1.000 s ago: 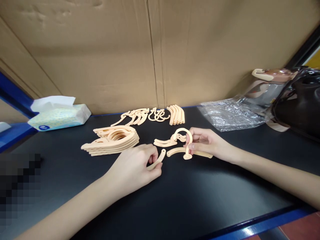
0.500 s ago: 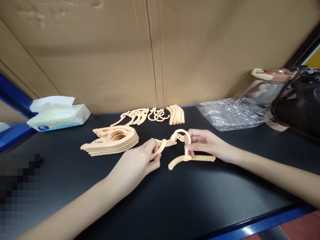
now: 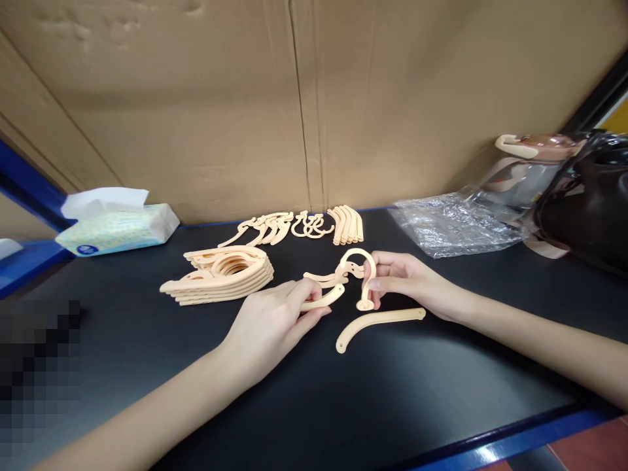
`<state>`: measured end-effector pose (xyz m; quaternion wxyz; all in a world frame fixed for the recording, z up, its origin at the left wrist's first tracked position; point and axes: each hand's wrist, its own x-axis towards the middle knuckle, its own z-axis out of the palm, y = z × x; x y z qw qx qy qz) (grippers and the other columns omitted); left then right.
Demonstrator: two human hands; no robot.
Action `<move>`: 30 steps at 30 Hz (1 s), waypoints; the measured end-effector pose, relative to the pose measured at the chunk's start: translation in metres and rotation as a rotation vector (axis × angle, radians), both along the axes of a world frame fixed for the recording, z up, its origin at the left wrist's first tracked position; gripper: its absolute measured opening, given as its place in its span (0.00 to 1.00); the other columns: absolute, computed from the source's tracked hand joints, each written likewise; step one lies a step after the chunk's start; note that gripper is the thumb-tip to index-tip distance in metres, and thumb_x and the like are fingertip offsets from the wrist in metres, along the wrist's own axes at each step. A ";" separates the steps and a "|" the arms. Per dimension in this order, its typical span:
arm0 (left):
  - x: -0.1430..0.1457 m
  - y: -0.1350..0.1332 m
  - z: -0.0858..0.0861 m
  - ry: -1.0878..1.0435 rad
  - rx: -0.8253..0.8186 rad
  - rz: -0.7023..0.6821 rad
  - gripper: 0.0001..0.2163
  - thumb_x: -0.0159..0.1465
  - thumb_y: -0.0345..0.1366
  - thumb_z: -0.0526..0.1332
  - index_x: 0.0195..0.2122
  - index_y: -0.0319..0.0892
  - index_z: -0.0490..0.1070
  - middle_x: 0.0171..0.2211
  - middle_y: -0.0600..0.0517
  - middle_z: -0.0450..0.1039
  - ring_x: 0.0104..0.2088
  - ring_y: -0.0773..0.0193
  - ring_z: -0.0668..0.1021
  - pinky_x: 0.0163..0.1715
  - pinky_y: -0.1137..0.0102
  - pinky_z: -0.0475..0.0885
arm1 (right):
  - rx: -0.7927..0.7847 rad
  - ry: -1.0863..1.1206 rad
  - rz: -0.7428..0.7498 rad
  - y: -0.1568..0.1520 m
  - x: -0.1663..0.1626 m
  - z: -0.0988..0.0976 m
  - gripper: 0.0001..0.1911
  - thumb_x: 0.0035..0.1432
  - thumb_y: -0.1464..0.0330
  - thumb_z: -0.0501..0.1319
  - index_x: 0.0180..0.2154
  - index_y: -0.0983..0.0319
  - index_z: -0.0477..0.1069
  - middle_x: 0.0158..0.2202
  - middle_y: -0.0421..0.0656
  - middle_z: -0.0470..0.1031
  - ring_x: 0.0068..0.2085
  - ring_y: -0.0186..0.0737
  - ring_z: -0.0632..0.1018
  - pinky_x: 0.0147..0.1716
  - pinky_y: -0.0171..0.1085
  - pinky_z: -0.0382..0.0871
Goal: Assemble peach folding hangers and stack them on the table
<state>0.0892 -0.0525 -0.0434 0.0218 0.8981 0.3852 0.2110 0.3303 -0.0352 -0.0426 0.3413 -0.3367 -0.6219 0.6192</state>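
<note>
My left hand (image 3: 282, 317) pinches a curved cream hanger arm (image 3: 330, 299), its holed end pointing right. Between the thumb and fingers of my right hand (image 3: 397, 281) is a cream hanger hook (image 3: 371, 265), held upright with its round base at the bottom. The arm's tip is just left of that base, apart from it. Below my right hand a loose hanger arm (image 3: 377, 320) lies on the black table. Behind my hands lie more hanger pieces (image 3: 318, 280), partly hidden by my left fingers. A stack of folded hangers (image 3: 220, 278) lies to the left.
At the back are a pile of curved arms (image 3: 269, 229), several hooks (image 3: 313, 226) and a row of arms (image 3: 346, 226). A tissue pack (image 3: 120, 226) lies back left. Clear plastic wrap (image 3: 456, 226), a bottle (image 3: 524, 170) and a dark bag (image 3: 586, 203) are on the right.
My left hand has brought its hanger arm rightward, closer to the hook's base. The hook has risen slightly, and the loose arm below it appears lower and apart from it.
</note>
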 end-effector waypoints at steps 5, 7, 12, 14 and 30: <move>0.003 -0.002 0.000 0.021 -0.005 -0.047 0.07 0.66 0.37 0.52 0.32 0.43 0.56 0.27 0.57 0.64 0.24 0.69 0.70 0.23 0.76 0.59 | 0.007 0.004 -0.034 0.002 0.001 -0.001 0.07 0.56 0.68 0.62 0.34 0.62 0.64 0.29 0.38 0.75 0.28 0.30 0.75 0.34 0.33 0.68; 0.004 -0.002 0.000 0.030 -0.051 -0.070 0.07 0.66 0.37 0.51 0.31 0.43 0.55 0.28 0.57 0.64 0.24 0.69 0.69 0.22 0.76 0.59 | 0.004 0.008 -0.037 0.003 0.001 -0.001 0.08 0.56 0.68 0.62 0.35 0.61 0.63 0.29 0.38 0.75 0.28 0.30 0.75 0.34 0.33 0.68; 0.006 -0.001 0.002 0.021 -0.213 -0.096 0.07 0.67 0.38 0.49 0.32 0.44 0.54 0.27 0.57 0.63 0.25 0.68 0.69 0.23 0.75 0.60 | 0.005 -0.006 -0.048 0.002 0.000 0.000 0.08 0.56 0.68 0.62 0.35 0.62 0.63 0.30 0.39 0.75 0.28 0.30 0.75 0.33 0.32 0.68; 0.007 0.000 0.003 0.038 -0.254 -0.092 0.07 0.67 0.38 0.48 0.32 0.45 0.53 0.27 0.57 0.63 0.25 0.67 0.69 0.23 0.75 0.60 | 0.001 -0.010 -0.046 0.002 0.000 0.001 0.09 0.56 0.67 0.62 0.35 0.62 0.63 0.30 0.39 0.75 0.28 0.30 0.75 0.33 0.32 0.68; 0.004 0.000 -0.001 0.024 -0.166 -0.134 0.10 0.68 0.38 0.49 0.49 0.43 0.57 0.36 0.51 0.73 0.32 0.63 0.77 0.29 0.72 0.68 | -0.020 0.010 -0.074 0.003 0.001 0.001 0.10 0.54 0.67 0.63 0.36 0.62 0.64 0.29 0.38 0.74 0.28 0.29 0.74 0.32 0.32 0.68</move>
